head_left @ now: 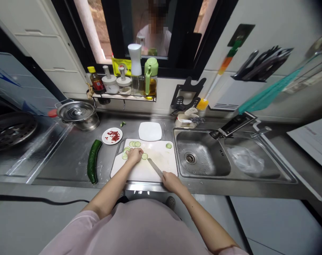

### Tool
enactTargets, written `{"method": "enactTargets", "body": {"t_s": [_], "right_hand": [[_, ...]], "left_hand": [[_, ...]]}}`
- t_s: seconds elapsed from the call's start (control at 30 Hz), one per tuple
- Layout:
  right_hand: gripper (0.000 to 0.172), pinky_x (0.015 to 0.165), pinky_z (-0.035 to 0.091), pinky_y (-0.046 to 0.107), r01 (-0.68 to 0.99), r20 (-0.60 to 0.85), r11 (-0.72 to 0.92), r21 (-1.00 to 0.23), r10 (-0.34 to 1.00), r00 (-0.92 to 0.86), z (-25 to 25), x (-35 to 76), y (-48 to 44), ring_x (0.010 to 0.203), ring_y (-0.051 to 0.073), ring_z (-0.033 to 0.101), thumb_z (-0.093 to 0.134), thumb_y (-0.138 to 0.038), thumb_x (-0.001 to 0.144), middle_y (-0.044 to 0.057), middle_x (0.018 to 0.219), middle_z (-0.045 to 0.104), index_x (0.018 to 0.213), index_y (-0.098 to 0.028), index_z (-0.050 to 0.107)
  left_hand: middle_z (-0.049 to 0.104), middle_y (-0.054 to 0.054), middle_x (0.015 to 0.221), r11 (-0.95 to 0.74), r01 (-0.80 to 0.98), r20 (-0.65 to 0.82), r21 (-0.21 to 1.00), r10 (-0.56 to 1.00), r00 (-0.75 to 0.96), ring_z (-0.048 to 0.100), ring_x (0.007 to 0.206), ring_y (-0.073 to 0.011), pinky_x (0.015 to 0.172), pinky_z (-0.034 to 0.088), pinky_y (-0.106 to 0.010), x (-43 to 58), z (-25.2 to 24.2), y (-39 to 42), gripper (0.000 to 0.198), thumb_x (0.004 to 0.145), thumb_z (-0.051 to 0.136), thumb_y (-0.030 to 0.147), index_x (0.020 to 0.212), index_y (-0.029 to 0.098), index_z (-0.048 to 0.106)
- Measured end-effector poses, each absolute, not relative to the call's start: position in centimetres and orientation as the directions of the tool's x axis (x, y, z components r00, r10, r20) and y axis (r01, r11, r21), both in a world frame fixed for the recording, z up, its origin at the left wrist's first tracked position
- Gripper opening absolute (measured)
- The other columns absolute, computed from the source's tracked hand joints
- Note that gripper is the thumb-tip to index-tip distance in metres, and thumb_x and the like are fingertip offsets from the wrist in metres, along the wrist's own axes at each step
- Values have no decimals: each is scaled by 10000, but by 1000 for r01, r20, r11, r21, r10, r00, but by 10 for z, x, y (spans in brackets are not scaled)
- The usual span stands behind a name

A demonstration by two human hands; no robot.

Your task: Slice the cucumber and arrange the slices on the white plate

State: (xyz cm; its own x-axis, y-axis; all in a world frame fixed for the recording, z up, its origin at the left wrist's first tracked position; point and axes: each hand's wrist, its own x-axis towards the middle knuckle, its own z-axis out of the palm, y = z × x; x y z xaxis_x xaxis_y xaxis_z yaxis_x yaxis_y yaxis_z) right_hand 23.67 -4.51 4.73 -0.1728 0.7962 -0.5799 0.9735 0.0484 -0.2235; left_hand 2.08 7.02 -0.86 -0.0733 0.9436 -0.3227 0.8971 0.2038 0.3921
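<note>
Knife (155, 168) in the right fingers (164, 174): blade metal, smooth. Board (143, 174) under the left fingers (140, 151): smooth, plastic-looking, mostly matt. Cucumber slices (144, 156) at the left fingers: smooth, moist-looking. Whole cucumber (92, 163), left of the left fingers: glossy skin. Square plate (150, 131), beyond the left fingers: smooth; ceramic or plastic, cannot tell. Countertop (67, 159), either side of both: grey metal, streaky sheen. Sink (206, 148), right of the right fingers: shiny metal. Pot (89, 122), far left of the left fingers: polished metal.

Moderate light, blurred and stretched edges
</note>
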Motion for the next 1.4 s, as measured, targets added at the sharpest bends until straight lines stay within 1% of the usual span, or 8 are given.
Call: {"method": "enactTargets", "body": {"t_s": [0.17, 0.3, 0.47, 0.67, 0.77, 1.07, 1.23, 1.4], "right_hand": [[303, 754, 382, 280, 971, -483, -96, -221, 875, -23, 44, 242, -38, 981, 220, 642, 320, -310, 989, 138, 1028, 689, 1170, -159, 510], [313, 744, 375, 276, 965, -459, -175, -196, 886, 67, 41, 244, -32, 988, 218, 638, 292, -340, 1003, 127, 1052, 681, 1193, -176, 478], [313, 730, 371, 265, 970, -474, -177, -169, 877, 78, 40, 244, -29, 995, 202, 640, 268, -345, 1010, 111, 1081, 673, 1191, -193, 473], [334, 723, 381, 280, 972, -468, -168, -164, 881, 73, 36, 243, -26, 966, 224, 648, 258, -354, 1005, 116, 1053, 684, 1181, -187, 487], [343, 743, 391, 286, 974, -466, -164, -158, 882, 73, 32, 243, -25, 972, 225, 647, 257, -360, 1005, 125, 1051, 685, 1193, -186, 486], [318, 735, 409, 304, 988, -454, -88, -123, 891, 23, 27, 237, -25, 928, 236, 668, 260, -328, 1003, 140, 992, 700, 1163, -179, 490], [314, 740, 413, 305, 988, -455, -76, -132, 890, 8, 24, 237, -21, 928, 238, 669, 262, -324, 1000, 139, 990, 698, 1159, -178, 489], [327, 723, 412, 304, 988, -449, -84, -129, 893, 17, 20, 239, -22, 934, 249, 669, 249, -330, 998, 134, 987, 699, 1151, -177, 493]], "left_hand": [[718, -44, 1005, 188, 898, -316, 397, 947, -59, 544, 1074, -283, 914, 314, -429, 25, -7, 67, 180, 765, 594, 268, 914, 277, 695], [709, -53, 1000, 190, 893, -280, 408, 957, -76, 554, 1052, -276, 898, 312, -418, 31, -7, 63, 141, 779, 577, 220, 880, 251, 669], [717, -45, 911, 222, 855, -252, 469, 961, -112, 575, 1028, -257, 897, 306, -405, 36, -4, 56, 147, 795, 543, 168, 847, 246, 656], [723, -8, 893, 308, 738, -261, 600, 948, -183, 612, 962, -212, 879, 321, -367, 22, 1, 35, 103, 794, 588, 220, 866, 249, 656], [722, 8, 886, 368, 687, -262, 627, 930, -259, 628, 921, -193, 892, 319, -371, 4, 0, 22, 108, 795, 594, 234, 881, 248, 657], [730, -13, 910, 531, 625, -249, 572, 839, -484, 638, 934, -223, 881, 342, -379, -55, -12, 7, 160, 792, 573, 263, 918, 255, 671], [732, -24, 915, 559, 625, -236, 545, 818, -525, 631, 945, -228, 904, 329, -402, -62, -14, 10, 175, 808, 548, 256, 929, 259, 674], [723, -51, 976, 548, 663, -219, 510, 828, -516, 595, 1017, -267, 914, 321, -424, -59, -14, 10, 187, 816, 540, 253, 943, 265, 677]]}}
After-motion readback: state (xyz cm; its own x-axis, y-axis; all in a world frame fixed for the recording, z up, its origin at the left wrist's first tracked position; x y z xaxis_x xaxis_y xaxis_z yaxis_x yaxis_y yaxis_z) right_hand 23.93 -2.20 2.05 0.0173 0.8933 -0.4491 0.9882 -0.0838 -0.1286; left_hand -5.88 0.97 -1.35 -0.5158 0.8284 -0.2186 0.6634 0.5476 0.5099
